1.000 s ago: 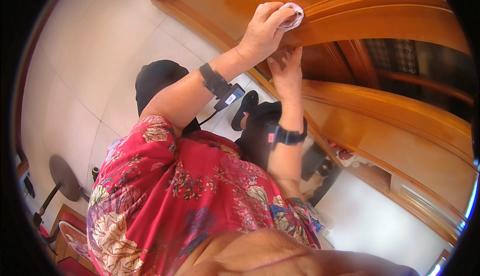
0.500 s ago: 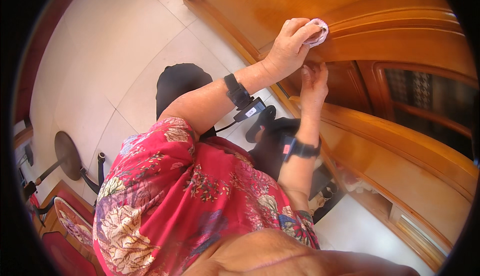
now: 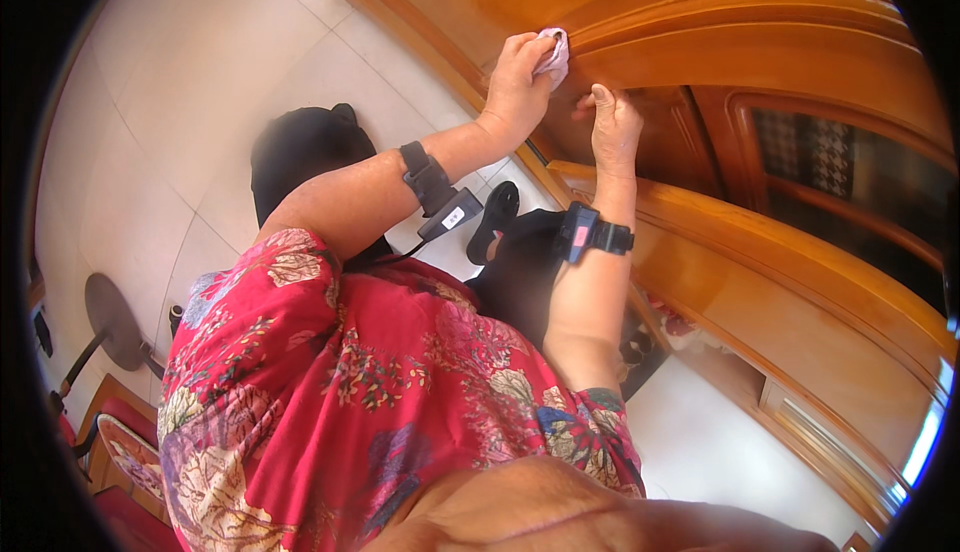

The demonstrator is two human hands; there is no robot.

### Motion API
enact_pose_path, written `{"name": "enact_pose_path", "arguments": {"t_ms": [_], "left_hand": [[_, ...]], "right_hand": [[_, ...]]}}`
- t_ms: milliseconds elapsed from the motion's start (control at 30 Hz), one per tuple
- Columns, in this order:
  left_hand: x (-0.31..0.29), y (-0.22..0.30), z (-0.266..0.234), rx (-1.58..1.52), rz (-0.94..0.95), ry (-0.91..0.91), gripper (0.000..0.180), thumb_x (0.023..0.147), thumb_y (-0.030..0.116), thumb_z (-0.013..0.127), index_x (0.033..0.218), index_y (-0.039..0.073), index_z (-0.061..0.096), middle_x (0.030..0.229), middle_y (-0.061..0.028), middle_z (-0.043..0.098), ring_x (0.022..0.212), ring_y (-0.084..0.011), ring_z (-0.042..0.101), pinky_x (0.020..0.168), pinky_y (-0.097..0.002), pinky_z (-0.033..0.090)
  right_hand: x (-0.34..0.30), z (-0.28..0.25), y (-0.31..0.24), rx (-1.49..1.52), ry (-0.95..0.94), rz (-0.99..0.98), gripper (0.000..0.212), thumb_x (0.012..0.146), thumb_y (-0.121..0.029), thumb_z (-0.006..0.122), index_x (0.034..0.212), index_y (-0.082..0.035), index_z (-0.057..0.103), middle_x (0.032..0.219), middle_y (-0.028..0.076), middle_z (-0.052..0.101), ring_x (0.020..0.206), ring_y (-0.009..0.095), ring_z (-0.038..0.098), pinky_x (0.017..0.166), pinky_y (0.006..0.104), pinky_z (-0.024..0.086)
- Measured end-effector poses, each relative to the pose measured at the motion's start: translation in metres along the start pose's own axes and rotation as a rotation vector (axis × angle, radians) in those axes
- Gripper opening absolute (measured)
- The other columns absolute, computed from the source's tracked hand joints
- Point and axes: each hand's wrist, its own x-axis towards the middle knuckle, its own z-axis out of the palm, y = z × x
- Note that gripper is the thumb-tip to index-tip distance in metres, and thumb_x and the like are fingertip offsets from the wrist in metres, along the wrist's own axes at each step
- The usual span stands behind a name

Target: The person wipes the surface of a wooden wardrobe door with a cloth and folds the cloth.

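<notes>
Left hand (image 3: 515,87) up near the top centre of the frame, fingers curled tight around a small white cloth (image 3: 553,52), pressing it against the curved moulding of the wooden cabinet (image 3: 720,42). The cloth is bunched, mostly buried in the grip, only a crumpled corner peeking out at the fingertips. Right hand (image 3: 612,127) sits just beside and a touch lower, fingers loosely together and laid against the darker panel under that moulding — bracing, it looks like, holding nothing. The two hands are near each other but not touching.

Out from there: black bands on both wrists, the left one (image 3: 428,180) with a small module hanging off it, the right one (image 3: 590,235) snug at mid-frame. Below, a red floral garment (image 3: 380,382) fills the lower middle. A black sandal (image 3: 493,220) rests on the pale tiled floor (image 3: 180,92) between the forearms. At right, a glass-fronted cabinet door (image 3: 840,167); at far left, a round stand base (image 3: 110,307).

The risk, as I judge it — that cloth is wadded so small that knuckles or nails may scrape the polished wood instead of fabric. And with the body leaning in on smooth tile, a slip of the bracing hand could send weight into the panel.
</notes>
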Motion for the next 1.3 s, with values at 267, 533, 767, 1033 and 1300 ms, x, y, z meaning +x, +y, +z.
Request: {"name": "enact_pose_path", "arguments": {"t_ms": [267, 533, 767, 1033, 1300], "left_hand": [[0.031, 0.038, 0.027, -0.302, 0.170, -0.130, 0.053, 0.078, -0.011, 0.063, 0.127, 0.005, 0.056, 0.125, -0.0180, 0.051, 0.111, -0.0379, 0.054, 0.095, -0.0403, 0.047], [0.019, 0.025, 0.013, -0.157, 0.412, -0.184, 0.058, 0.068, -0.004, 0.066, 0.125, 0.003, 0.057, 0.124, -0.0152, 0.051, 0.098, -0.0349, 0.053, 0.083, -0.0423, 0.046], [-0.017, -0.099, 0.003, 0.400, 0.275, -0.095, 0.049, 0.075, -0.010, 0.061, 0.120, 0.007, 0.060, 0.122, -0.0150, 0.056, 0.104, -0.0384, 0.054, 0.090, -0.0431, 0.048], [-0.051, -0.221, 0.040, 0.587, 0.292, 0.452, 0.027, 0.085, 0.001, 0.059, 0.110, 0.010, 0.066, 0.107, -0.0136, 0.065, 0.099, -0.0382, 0.059, 0.089, -0.0425, 0.051], [-0.033, -0.276, -0.004, 0.482, -0.383, -0.097, 0.024, 0.089, 0.018, 0.056, 0.106, 0.008, 0.071, 0.099, -0.0233, 0.069, 0.094, -0.0407, 0.066, 0.081, -0.0478, 0.053]], "right_hand": [[-0.011, 0.007, -0.026, -0.765, -0.103, -0.336, 0.023, 0.097, -0.018, 0.062, 0.107, 0.002, 0.062, 0.093, 0.016, 0.069, 0.090, 0.024, 0.068, 0.074, 0.0335, 0.053], [-0.025, 0.027, 0.002, -0.344, 0.085, -0.395, 0.020, 0.097, -0.009, 0.057, 0.115, 0.000, 0.059, 0.109, 0.010, 0.065, 0.101, 0.019, 0.064, 0.081, 0.0311, 0.052], [-0.010, 0.019, 0.025, -0.112, -0.093, -0.051, 0.024, 0.102, -0.018, 0.053, 0.096, 0.005, 0.057, 0.080, 0.012, 0.066, 0.067, 0.020, 0.066, 0.068, 0.0305, 0.054], [-0.009, 0.031, -0.020, 0.163, -0.086, 0.099, 0.024, 0.102, -0.017, 0.054, 0.093, 0.004, 0.055, 0.081, 0.012, 0.067, 0.067, 0.021, 0.067, 0.070, 0.0309, 0.055], [-0.004, 0.037, -0.050, 0.117, -0.057, 0.018, 0.023, 0.102, -0.016, 0.054, 0.090, 0.003, 0.055, 0.081, 0.012, 0.067, 0.067, 0.020, 0.067, 0.069, 0.0304, 0.054]]}}
